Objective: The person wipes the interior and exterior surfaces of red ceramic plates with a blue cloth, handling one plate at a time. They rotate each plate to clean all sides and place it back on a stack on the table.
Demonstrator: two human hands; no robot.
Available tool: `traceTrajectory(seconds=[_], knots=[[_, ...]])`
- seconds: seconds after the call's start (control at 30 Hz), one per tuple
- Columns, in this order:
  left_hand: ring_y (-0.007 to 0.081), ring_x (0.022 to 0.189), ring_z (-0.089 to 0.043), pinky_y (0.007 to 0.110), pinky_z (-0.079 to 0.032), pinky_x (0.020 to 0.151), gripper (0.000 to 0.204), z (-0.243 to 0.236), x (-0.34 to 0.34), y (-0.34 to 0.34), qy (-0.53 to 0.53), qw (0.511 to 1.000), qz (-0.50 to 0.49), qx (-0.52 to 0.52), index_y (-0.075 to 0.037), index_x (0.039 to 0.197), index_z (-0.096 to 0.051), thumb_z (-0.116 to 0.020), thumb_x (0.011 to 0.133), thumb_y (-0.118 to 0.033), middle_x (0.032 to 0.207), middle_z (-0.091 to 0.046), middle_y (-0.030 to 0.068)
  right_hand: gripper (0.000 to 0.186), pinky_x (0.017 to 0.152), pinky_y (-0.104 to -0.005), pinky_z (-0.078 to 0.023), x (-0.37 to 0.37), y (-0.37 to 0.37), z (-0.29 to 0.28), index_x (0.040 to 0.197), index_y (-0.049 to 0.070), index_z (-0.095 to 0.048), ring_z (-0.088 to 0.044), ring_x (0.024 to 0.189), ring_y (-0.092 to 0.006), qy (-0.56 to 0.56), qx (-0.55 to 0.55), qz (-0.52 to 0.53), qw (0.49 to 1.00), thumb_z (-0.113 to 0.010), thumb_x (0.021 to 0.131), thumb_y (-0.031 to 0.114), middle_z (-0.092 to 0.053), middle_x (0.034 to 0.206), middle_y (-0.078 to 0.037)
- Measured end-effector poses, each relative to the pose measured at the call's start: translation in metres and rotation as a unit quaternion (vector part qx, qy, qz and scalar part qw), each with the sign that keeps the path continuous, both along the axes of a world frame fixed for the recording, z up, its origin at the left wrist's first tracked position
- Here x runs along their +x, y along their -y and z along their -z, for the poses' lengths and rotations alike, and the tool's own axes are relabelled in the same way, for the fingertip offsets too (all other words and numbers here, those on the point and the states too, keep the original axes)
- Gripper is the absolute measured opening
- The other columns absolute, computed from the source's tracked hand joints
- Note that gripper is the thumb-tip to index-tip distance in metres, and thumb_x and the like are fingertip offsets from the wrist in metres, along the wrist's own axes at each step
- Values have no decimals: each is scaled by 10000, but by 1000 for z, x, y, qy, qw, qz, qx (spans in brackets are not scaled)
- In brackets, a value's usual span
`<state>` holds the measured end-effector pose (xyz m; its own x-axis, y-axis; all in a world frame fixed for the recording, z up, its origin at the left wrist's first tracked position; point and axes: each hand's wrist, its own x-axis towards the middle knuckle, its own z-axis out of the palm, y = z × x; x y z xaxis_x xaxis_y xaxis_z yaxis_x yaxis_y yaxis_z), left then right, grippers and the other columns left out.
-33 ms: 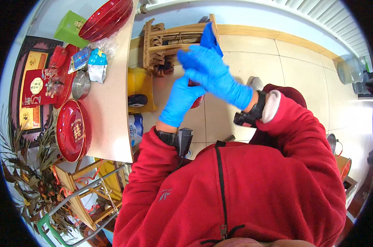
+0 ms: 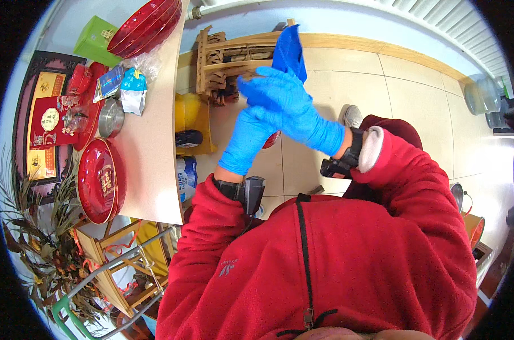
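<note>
My blue-gloved left hand point(image 2: 248, 133) is closed around a red object point(image 2: 271, 140), mostly hidden beneath both hands, with a curved glossy edge showing. My gloved right hand point(image 2: 293, 110) lies across the top of it, fingers bent over the left one and pressed against a blue cloth point(image 2: 288, 51) that sticks up beyond them. Both hands are above the tiled floor, to the right of the pale table.
The table point(image 2: 149, 187) at left holds stacked red trays point(image 2: 143, 31), a green box point(image 2: 95, 39), packets and a steel bowl point(image 2: 110, 116). Beyond my hands stand a wooden rack point(image 2: 206, 62) and yellow container point(image 2: 191, 113); water jugs point(image 2: 481, 99) are far right.
My right hand has shifted a little left over the left hand, covering more of the red object. The blue cloth has moved slightly with it.
</note>
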<state>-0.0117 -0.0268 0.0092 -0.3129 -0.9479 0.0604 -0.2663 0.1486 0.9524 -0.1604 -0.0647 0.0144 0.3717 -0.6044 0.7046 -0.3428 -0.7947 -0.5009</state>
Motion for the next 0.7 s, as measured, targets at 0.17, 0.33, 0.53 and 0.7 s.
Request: traceTrajectory(seconds=[0.17,0.33,0.53,0.7], knots=[[140,893,-652,308,-536,794,426,-14,3,-14,-177,972,-72,134,-43,1165,-644,-796,776,-125,1043,-697,44,345,922,-364,-491,-9,31,5,1232,66,-651,-624,1107,-275,154,235,-117,953,-632,903,168,-675,1122,-139],[135,920,-642,297,-517,845,435,-21,-1,-15,-198,961,-81,174,-43,1178,-638,-793,778,-114,1052,-692,47,378,966,-370,-488,-15,39,5,1255,55,-626,-627,1111,-249,298,404,-16,865,-614,944,270,-668,1180,-131],[144,957,-641,304,-516,862,435,-7,0,-8,-111,969,-104,193,-53,1197,-626,-768,786,-71,1089,-688,49,454,965,-389,-484,-3,11,10,1287,76,-608,-603,1149,-274,-22,-74,6,997,-645,906,321,-649,1197,-143],[163,1013,-641,330,-504,911,514,-27,5,-22,-279,941,-97,169,-56,1247,-600,-761,760,-32,1133,-680,53,376,912,-331,-509,-34,57,6,1247,110,-618,-629,990,-193,364,472,-95,798,-553,976,363,-673,1099,-83]])
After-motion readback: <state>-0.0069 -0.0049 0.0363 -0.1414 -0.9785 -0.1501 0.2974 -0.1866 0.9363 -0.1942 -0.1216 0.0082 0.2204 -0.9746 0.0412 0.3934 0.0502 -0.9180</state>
